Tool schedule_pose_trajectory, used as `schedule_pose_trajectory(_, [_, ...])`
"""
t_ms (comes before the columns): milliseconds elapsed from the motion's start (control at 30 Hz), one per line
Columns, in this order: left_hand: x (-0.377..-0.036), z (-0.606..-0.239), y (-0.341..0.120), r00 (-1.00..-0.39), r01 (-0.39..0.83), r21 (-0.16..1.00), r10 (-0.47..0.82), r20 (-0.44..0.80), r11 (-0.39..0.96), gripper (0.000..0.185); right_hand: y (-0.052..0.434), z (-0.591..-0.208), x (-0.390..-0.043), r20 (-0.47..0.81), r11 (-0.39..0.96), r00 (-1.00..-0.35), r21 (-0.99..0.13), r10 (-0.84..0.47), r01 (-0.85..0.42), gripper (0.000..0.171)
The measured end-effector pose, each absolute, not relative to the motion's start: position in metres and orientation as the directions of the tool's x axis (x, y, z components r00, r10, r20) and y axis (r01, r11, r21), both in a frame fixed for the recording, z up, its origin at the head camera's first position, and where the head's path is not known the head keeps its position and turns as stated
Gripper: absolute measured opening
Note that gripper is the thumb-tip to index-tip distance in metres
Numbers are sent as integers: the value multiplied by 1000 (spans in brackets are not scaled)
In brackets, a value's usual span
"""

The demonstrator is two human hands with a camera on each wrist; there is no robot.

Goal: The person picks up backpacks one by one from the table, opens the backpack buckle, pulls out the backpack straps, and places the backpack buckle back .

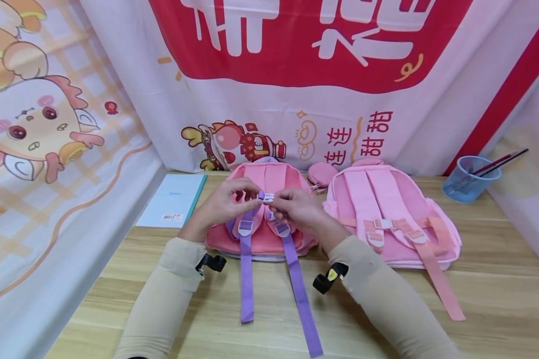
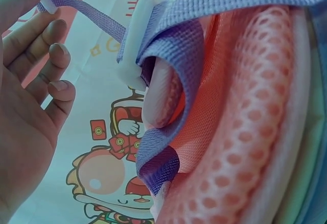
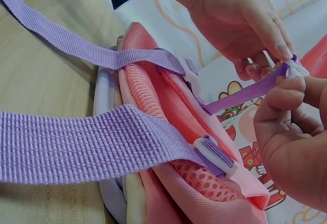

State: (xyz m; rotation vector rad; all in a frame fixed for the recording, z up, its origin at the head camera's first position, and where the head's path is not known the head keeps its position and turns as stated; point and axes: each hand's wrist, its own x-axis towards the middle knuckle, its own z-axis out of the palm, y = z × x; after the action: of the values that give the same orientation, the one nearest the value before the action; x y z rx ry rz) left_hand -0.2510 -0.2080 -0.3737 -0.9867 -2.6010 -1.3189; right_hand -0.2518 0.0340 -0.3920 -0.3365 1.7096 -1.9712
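A coral-pink backpack (image 1: 267, 245) lies in the middle of the table, its strap side toward me. Over it, my left hand (image 1: 224, 202) pinches the purple webbing at one side of a small white plastic buckle (image 1: 268, 198) between thumb and finger. Its other fingers are loosely bent in the left wrist view. From the other side, my right hand (image 1: 298, 209) pinches the buckle's white part, fingers curled. Whether the buckle's halves are locked together cannot be told. A thin purple strap (image 3: 245, 95) runs taut from the backpack to the buckle. Two purple strap tails (image 1: 247, 279) hang toward me.
To the right lies a second pink backpack (image 1: 352, 194) with a fastened chest strap (image 1: 385, 224). A round pink pouch (image 1: 322, 174) sits between the bags. A light-blue notebook (image 1: 172, 197) lies left, and a blue pen cup (image 1: 464, 182) stands at the back right.
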Motion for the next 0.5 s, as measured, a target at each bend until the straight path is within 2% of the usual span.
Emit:
schedule_pose_trajectory(267, [-251,-375,-209,-778,594,692,512,364,409,17,41,-393,-252,-231,-187,-841,-914,-490,360,19])
schedule_pose_trajectory(500, [-251,-376,-209,-769,610,679,514,381,409,18,41,-394,-253,-279,-192,-851,-898,-445,395,18])
